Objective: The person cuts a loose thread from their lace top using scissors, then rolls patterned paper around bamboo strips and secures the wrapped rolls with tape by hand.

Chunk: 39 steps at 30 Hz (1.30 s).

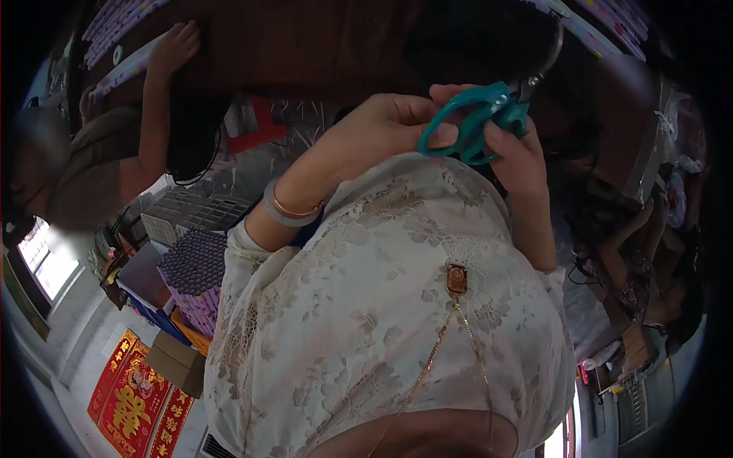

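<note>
Teal-handled scissors (477, 107) are in my right hand (519, 156), whose thumb presses on one handle. The metal blades point up and to the right, away from my body. My left hand (393, 118), with bangles on its wrist, is closed beside the scissors. Its thumb tip shows through the larger handle loop, and the loop crosses in front of it. What the left fingers pinch, if anything, is hidden. Both hands are just above the lap of my pale lace top (382, 252).
A dark brown table (305, 46) lies ahead, with patterned sticks (114, 34) at the far left. Another person's arm (156, 114) rests on it. A crate (191, 206) and a stacked tube bundle (195, 263) stand on my left. Another person's arm (630, 237) is at right.
</note>
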Motion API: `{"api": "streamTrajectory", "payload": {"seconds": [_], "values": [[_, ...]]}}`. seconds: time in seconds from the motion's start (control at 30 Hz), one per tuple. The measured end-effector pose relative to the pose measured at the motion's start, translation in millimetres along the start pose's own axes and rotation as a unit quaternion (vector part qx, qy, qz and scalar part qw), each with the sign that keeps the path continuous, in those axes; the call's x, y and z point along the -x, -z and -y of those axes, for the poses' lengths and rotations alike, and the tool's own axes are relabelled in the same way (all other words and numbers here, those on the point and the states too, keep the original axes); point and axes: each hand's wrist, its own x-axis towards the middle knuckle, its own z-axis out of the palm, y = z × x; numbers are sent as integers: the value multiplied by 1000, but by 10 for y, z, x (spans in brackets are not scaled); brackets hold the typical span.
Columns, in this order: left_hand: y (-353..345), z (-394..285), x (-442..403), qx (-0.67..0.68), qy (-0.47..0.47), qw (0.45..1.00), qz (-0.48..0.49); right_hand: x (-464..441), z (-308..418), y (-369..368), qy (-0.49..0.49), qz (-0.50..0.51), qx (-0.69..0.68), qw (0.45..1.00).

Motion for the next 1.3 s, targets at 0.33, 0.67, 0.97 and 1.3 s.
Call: {"api": "streamTrajectory", "payload": {"seconds": [0.33, 0.67, 0.97, 1.3], "values": [[315, -70, 467, -312, -123, 940, -64, 446, 268, 226, 89, -160, -32, 983], [287, -7, 176, -287, -126, 934, 174, 730, 147, 234, 21, -135, -186, 973], [215, -16, 123, -288, -140, 925, 206, 698, 78, 329, -16, -132, -257, 957], [174, -22, 84, -319, -165, 910, 208, 736, 34, 450, 22, -74, -186, 980]]}}
